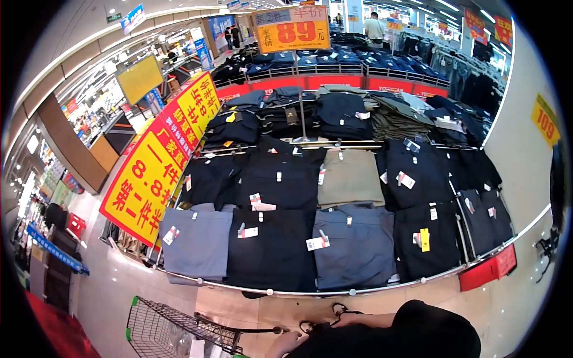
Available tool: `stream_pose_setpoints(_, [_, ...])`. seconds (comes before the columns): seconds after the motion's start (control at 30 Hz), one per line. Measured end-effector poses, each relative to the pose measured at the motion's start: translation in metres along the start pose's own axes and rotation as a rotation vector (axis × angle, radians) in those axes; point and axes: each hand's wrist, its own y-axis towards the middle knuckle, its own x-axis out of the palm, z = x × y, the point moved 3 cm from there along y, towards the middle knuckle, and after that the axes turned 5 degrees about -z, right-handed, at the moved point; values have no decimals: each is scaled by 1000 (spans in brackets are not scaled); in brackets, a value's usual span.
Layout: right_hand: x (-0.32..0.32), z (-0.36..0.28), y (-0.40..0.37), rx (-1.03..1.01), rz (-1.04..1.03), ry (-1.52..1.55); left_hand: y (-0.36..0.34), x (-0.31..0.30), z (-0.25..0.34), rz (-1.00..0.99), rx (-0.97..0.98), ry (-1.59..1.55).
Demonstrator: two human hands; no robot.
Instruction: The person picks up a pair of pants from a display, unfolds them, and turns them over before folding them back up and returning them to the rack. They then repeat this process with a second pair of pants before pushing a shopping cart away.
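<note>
At the bottom edge my left hand (286,344) is beside the black handle end of a green-edged wire cart (173,328); whether it touches the cart is unclear. My right hand (345,321) hangs low near my shoes, at the end of a bare forearm, and its fingers are too small to make out. In front of me a metal-railed display holds folded trousers: a blue-grey pair (353,247), a black pair (271,247), a light grey-blue pair (197,241) and an olive pair (351,179). White tags lie on many of them.
A red and yellow banner (161,161) runs along the display's left side. An orange price sign (292,36) stands on a pole above the stacks. At the right are a white wall (525,119) and a red box (489,268). Distant people stand at the back.
</note>
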Motion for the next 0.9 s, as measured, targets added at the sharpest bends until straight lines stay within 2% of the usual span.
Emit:
stream_pose_setpoints(0.07, [21,52,38,171,-68,-130,28,18,-17,-92,102,-263])
stream_pose_setpoints(0.1, [-23,-26,-27,236,-124,-91,35,28,-19,-107,134,-408])
stream_pose_setpoints(0.13, [-16,-12,-19,240,-123,-86,19,25,-10,-113,135,-406])
stream_pose_setpoints(0.2, [-7,20,2,294,114,6,-35,-3,12,163,205,-354])
stream_pose_setpoints(0.23, [-7,21,0,279,128,11,-15,4,-9,128,102,-218])
stream_pose_setpoints(0.27, [-9,23,-1,267,142,22,0,15,-27,97,78,-195])
stream_pose_setpoints(0.33, [-22,9,-14,211,127,167,12,18,-44,74,84,-235])
stream_pose_setpoints(0.4, [-27,-5,-24,55,252,193,19,21,-53,55,91,-265])
stream_pose_setpoints(0.5, [-46,-36,-44,147,188,369,26,17,-56,21,96,-268])
stream_pose_setpoints(0.6, [-60,-48,-44,-77,344,376,37,15,-53,-15,109,-251])
stream_pose_setpoints(0.63, [-66,-52,-47,-72,349,380,40,13,-50,-19,110,-249])
stream_pose_setpoints(0.7, [-94,-70,-61,-188,518,247,48,9,-45,-27,123,-232])
stream_pose_setpoints(0.83, [-137,-76,-79,-130,581,248,66,2,-23,-31,142,-190])
stream_pose_setpoints(0.9, [-158,-67,-94,-107,709,71,82,-5,-3,-24,150,-175])
